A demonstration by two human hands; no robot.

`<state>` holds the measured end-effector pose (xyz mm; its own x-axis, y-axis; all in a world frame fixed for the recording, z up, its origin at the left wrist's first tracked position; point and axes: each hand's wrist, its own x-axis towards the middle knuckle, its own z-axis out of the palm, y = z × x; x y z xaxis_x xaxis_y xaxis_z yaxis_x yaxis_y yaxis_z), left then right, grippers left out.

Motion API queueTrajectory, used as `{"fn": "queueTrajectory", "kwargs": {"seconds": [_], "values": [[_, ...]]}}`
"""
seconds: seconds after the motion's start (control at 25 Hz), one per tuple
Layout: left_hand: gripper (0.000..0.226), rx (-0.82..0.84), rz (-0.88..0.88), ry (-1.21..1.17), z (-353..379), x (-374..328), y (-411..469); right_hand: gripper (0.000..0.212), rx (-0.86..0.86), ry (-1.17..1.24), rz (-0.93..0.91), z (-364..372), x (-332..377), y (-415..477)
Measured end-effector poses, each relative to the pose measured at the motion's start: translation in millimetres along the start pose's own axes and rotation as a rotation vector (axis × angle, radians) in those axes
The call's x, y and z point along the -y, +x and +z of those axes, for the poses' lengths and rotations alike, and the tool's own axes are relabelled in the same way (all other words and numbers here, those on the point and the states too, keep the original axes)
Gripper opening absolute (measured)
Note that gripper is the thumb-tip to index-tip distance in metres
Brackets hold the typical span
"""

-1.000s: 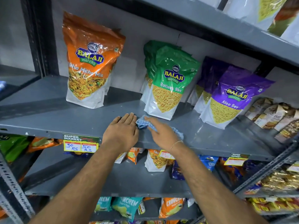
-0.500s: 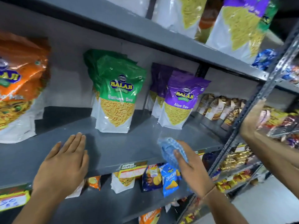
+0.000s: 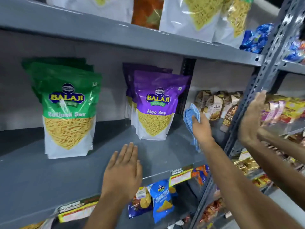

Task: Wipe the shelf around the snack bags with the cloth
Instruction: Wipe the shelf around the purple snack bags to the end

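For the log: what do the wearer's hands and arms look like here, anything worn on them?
Both forearms are bare as far as the frame shows: no sleeves, no gloves. The left hand shows no rings or watch. The right hand shows no rings either; blur there hides whether anything is on its wrist. A third hand at the right edge, also bare, seems to be another person's.

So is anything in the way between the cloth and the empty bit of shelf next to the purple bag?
Nothing visible. The right hand holds the cloth just right of the purple bag, with bare shelf below. The left hand lies flat farther left.
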<state>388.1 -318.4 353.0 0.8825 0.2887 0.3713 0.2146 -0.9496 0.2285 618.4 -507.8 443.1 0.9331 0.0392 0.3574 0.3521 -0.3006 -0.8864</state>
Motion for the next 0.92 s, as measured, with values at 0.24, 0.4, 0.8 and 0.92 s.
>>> {"fn": "queueTrajectory", "kwargs": {"seconds": [0.24,0.4,0.8,0.92], "values": [[0.066,0.014,-0.086,0.144,23.5,12.0,5.9,0.046,0.320,-0.325,-0.094,53.4,-53.6,132.2],[0.061,0.012,-0.103,0.167,23.1,9.6,8.8,0.040,0.588,-0.609,-0.208,90.2,-84.0,162.2],[0.062,0.053,-0.137,0.056,21.6,3.9,14.7,0.031,0.694,-0.513,-0.382,87.8,-85.2,153.0],[0.063,0.066,-0.143,0.034,22.8,5.8,16.4,0.033,0.790,-0.415,-0.402,66.5,-85.6,127.4]]}}
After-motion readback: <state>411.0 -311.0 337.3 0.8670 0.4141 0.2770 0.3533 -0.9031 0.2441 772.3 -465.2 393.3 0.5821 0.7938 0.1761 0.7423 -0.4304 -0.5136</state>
